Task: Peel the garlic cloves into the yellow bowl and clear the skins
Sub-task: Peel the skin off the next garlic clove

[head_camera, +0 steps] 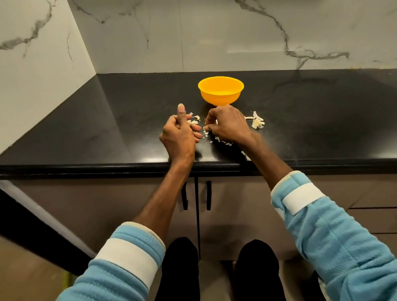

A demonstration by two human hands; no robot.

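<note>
The yellow bowl (pixel 221 89) stands upright on the black counter (pixel 99 133), just behind my hands; its contents are hidden by the near wall. My left hand (pixel 179 134) rests on its edge with the thumb up and the fingers curled toward the right; whether it holds anything is hidden. My right hand (pixel 228 123) is knuckles up, fingertips pinched together on small garlic skins (pixel 206 128) on the counter between both hands. More skins lie behind the left hand (pixel 194 120) and under the right wrist (pixel 221 141).
A bigger pile of garlic skin and stem (pixel 257 121) lies right of my right hand, and one scrap (pixel 245 154) sits near the counter's front edge. Marble walls close the back and left. Cabinet doors with black handles (pixel 208 195) are below.
</note>
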